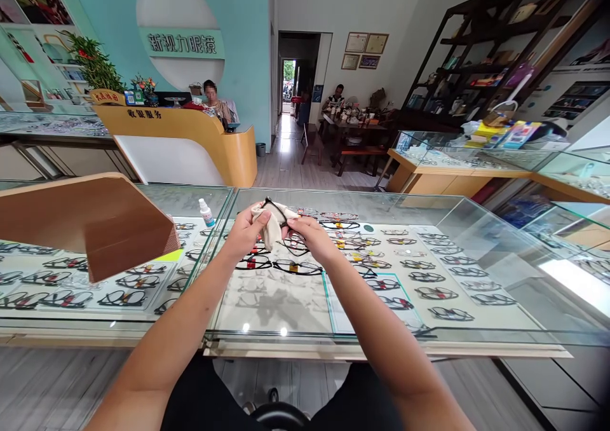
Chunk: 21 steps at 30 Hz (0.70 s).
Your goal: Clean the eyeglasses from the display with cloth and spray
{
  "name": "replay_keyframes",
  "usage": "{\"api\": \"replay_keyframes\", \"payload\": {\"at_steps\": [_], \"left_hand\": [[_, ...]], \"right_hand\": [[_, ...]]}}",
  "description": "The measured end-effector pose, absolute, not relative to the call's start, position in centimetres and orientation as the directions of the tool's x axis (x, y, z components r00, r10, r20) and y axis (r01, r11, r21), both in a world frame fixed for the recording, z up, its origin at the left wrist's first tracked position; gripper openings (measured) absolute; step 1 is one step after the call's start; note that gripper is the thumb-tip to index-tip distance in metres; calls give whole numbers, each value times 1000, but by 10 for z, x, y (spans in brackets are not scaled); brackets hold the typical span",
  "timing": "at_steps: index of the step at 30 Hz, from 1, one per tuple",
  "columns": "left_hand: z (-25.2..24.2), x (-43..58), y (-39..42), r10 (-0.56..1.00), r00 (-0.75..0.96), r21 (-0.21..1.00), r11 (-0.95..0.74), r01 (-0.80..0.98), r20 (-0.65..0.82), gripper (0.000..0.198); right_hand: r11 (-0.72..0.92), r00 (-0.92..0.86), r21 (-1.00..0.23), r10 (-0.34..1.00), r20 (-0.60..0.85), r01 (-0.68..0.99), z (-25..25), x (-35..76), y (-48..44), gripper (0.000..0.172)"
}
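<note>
The bare left arm and right arm stretch forward, slanting inward from the lower corners of the view. The left hand and right hand meet nearly level, close together but apart, fingers curled into a pinch and thumbs turned inward. Below, black-clad legs sit spread between the forearms.

新视力眼镜 on the wall sign — dark characters, 收银服务 on the yellow counter — black characters
</note>
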<state>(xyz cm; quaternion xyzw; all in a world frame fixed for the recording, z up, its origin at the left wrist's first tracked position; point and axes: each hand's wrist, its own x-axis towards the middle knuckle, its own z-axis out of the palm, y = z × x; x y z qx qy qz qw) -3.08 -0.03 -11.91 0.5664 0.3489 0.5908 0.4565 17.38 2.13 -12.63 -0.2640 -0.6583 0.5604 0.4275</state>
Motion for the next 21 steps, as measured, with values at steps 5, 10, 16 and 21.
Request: {"api": "replay_keyframes", "payload": {"at_steps": [5,10,16,21], "left_hand": [[-117,-27,-4,943,108,944,-301,-138,316,73],[-118,-18,-6,945,30,938,-318,-139,325,67],[-123,-14,-6,945,-76,920,-328,-213,319,66],[-125,-25,0,942,13,929,-330,-169,337,66]], "right_hand": [[177,-487,-969,840,240,-172,-132,170,23,56],[152,-487,-971,844,225,-186,-140,162,24,58],[165,-524,-970,819,235,-177,-138,159,16,57],[176,-512,-970,825,239,-169,-131,165,16,55]]}}
